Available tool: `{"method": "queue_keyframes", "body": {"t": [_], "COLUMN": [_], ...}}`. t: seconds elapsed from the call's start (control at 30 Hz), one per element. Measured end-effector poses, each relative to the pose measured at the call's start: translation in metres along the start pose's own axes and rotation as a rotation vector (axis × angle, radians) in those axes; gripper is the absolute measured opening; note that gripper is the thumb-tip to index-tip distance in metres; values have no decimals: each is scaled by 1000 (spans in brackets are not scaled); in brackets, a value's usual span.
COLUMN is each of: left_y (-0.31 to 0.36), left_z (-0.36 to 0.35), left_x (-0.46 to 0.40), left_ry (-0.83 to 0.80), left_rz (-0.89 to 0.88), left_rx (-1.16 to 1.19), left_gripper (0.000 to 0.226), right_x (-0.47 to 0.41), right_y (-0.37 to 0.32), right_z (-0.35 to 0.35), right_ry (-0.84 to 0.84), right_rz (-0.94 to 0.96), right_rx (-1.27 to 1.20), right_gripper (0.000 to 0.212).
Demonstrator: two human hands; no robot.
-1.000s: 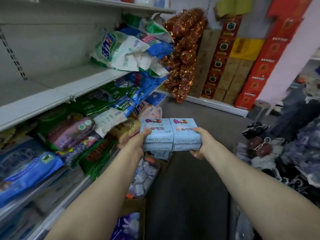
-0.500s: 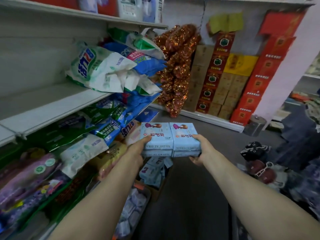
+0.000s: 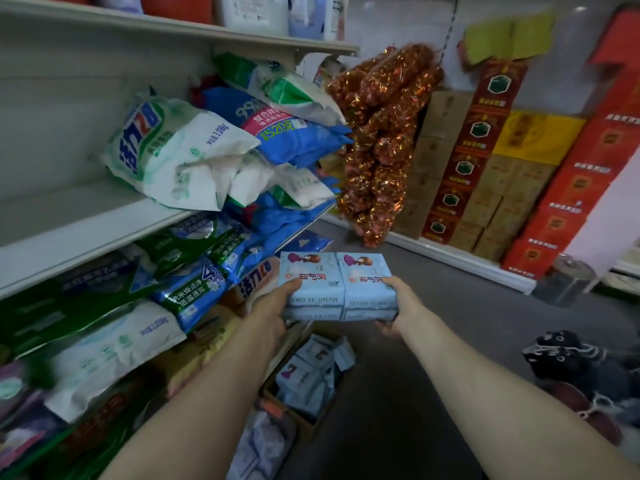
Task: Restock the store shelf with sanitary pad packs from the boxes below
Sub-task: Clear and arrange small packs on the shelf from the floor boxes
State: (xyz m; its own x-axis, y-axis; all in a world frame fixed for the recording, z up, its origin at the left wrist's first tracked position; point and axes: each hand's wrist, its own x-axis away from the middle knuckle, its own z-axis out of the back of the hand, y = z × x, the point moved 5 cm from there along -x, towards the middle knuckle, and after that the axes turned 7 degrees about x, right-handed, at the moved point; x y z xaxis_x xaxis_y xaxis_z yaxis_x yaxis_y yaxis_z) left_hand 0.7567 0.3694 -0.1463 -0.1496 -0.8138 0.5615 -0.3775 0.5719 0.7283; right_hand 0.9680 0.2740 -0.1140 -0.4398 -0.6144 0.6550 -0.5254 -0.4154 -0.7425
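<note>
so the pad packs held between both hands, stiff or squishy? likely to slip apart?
The pad packs look soft but hold their block shape: edges stay fairly square under the left hand and right hand. Probably light for their bulk. The glossy wrap and the side-by-side stacks, clamped only from the ends, suggest that they could slide apart if the squeeze eases.

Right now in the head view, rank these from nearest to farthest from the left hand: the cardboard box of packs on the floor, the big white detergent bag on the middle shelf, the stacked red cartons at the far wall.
1. Cardboard box: on the floor just below the left hand.
2. White detergent bag: above, on the middle shelf.
3. Red cartons: far right wall.
</note>
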Motion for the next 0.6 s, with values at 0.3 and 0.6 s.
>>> {"method": "queue_keyframes", "body": {"t": [0.3,0.6], "left_y": [2,3], "left_z": [0,19], "left_x": [-30,-64], "left_ry": [12,-10], "left_rz": [-37,9], "left_rx": [0,-6], "left_gripper": [39,37], "right_x": [-34,-67], "right_y": [-6,9], "right_z": [-10,-30], "right_ry": [-35,-20], "right_rz": [2,-9], "right_rx": [14,49], "right_gripper": [24,24]}}
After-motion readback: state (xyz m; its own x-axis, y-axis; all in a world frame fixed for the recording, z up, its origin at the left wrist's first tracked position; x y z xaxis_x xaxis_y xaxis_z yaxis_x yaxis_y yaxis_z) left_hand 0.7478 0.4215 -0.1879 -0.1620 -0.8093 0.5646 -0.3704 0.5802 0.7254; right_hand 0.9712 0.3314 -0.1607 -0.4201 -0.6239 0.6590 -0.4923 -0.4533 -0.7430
